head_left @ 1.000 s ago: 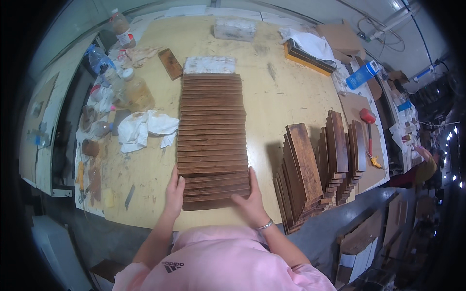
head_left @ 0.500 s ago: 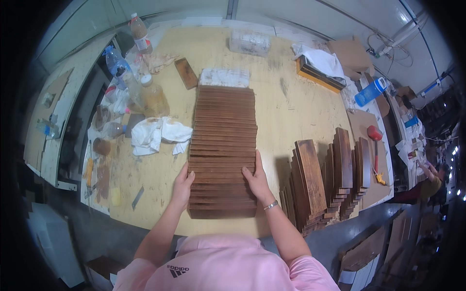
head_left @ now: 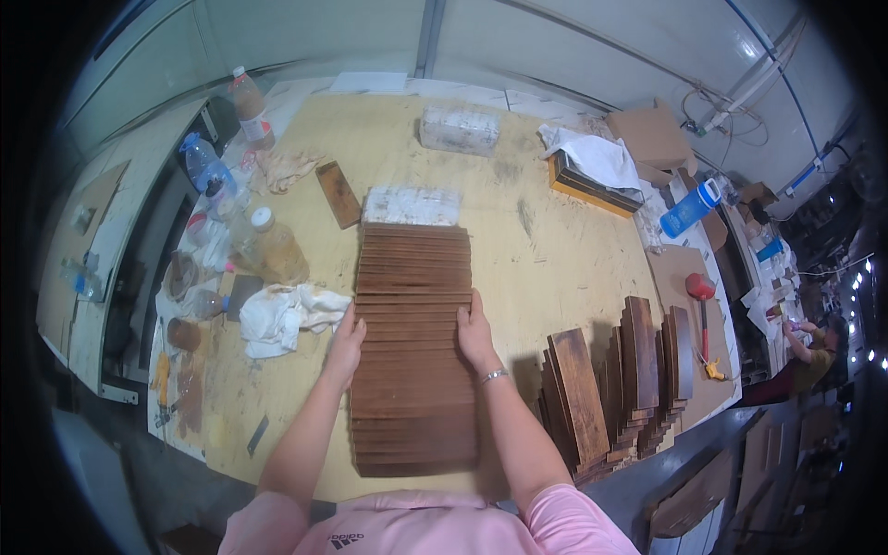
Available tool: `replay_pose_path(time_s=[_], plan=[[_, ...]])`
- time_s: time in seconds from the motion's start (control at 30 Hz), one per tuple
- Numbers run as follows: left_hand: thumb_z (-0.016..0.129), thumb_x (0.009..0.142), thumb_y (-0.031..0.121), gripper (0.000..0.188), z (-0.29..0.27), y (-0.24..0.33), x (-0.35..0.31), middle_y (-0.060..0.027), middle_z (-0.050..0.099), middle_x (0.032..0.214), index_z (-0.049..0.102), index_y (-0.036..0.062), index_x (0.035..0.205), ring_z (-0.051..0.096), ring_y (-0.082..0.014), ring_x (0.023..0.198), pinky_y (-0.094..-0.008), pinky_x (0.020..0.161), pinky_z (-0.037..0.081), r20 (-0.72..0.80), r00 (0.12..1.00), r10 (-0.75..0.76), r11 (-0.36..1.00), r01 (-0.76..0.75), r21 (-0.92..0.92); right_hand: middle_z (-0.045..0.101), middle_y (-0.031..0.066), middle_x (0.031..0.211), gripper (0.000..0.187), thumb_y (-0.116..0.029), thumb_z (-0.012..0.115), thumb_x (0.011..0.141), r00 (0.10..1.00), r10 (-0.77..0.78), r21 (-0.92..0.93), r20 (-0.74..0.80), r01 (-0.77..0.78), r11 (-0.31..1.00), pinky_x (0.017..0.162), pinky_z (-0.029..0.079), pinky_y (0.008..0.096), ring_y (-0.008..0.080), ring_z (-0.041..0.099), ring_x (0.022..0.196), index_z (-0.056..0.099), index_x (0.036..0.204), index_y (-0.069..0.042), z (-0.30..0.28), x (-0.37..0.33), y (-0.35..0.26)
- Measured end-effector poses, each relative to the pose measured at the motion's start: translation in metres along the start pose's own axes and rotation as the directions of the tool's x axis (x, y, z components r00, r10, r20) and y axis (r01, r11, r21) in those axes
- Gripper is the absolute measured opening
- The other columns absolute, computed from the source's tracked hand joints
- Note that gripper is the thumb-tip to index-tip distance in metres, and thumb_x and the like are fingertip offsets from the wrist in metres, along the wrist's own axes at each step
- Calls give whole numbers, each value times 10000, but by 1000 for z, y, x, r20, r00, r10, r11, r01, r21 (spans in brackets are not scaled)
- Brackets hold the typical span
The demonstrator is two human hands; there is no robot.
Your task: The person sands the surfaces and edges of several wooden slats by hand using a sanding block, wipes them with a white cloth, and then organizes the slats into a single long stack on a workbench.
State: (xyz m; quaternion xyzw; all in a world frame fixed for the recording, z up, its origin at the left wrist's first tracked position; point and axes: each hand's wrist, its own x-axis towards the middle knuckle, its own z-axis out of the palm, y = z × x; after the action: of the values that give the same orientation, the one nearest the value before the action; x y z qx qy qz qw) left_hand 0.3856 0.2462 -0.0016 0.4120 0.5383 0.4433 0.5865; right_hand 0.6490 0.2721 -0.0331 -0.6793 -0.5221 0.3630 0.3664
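Note:
A long row of dark brown wooden slats [head_left: 413,370] stands packed face to face in the middle of the table, running away from me. My left hand [head_left: 345,344] presses along the row's left side, its thumb at the upper edge. On the opposite side my right hand [head_left: 477,335] does the same, so the slats are squeezed between both palms. Most of the fingers are hidden down the sides. Against the far end of the row lies a white wrapped block [head_left: 412,205]. A crumpled white cloth [head_left: 287,319] lies just left of my left hand.
More slats [head_left: 592,398] lean in stacks at the right. A red-headed mallet [head_left: 700,289] and a blue bottle [head_left: 690,209] are beyond them. Cloudy jars and bottles [head_left: 273,245] crowd the left edge. One loose board [head_left: 339,195] and another wrapped block [head_left: 460,129] lie farther back.
Both hands have slid farther from me along the slats, towards the white block. My view has tilted up, so the table sits lower in the picture.

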Motion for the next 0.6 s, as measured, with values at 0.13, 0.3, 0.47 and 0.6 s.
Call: replay_pose_path(time_s=[0.13, 0.3, 0.47, 0.6], plan=[[523, 1068, 115, 596, -11, -22, 8, -153, 433, 1613, 310, 18, 1616, 409, -233, 1474, -348, 1197, 325, -67, 997, 44, 999, -44, 6, 482, 323, 1514, 639, -200, 458, 1066, 992, 102, 16, 74, -104, 994, 1158, 402, 458, 464, 499, 1380, 215, 1605, 40, -5, -7, -34], [678, 954, 96, 365, -33, 23, 11, -178, 687, 1310, 665, -1, 1306, 593, -322, 1267, -410, 1080, 452, -87, 884, 460, 707, -305, 639, 348, 267, 1625, 718, -260, 581, 1015, 969, -240, -441, -52, 193, 877, 1237, 248, 531, 403, 330, 1511, 275, 1601, 18, -10, -18, -55], [725, 907, 99, 356, -74, 13, 12, -165, 739, 1170, 703, 0, 1248, 675, -385, 1090, -452, 986, 538, -31, 798, 601, 520, -362, 774, 262, 190, 1697, 806, -431, 616, 982, 883, -434, -605, 178, 447, 659, 1264, 179, 572, 347, 235, 1573, 317, 1603, -11, 17, -15, -93], [766, 917, 70, 346, -29, 17, 24, -134, 744, 1096, 694, -17, 1244, 724, -199, 940, -325, 879, 576, -87, 989, 119, 976, -101, 191, 282, 181, 1690, 820, -505, 567, 984, 897, -375, -674, 234, 428, 603, 1265, 192, 558, 342, 241, 1569, 332, 1598, -16, 33, -7, -87]])
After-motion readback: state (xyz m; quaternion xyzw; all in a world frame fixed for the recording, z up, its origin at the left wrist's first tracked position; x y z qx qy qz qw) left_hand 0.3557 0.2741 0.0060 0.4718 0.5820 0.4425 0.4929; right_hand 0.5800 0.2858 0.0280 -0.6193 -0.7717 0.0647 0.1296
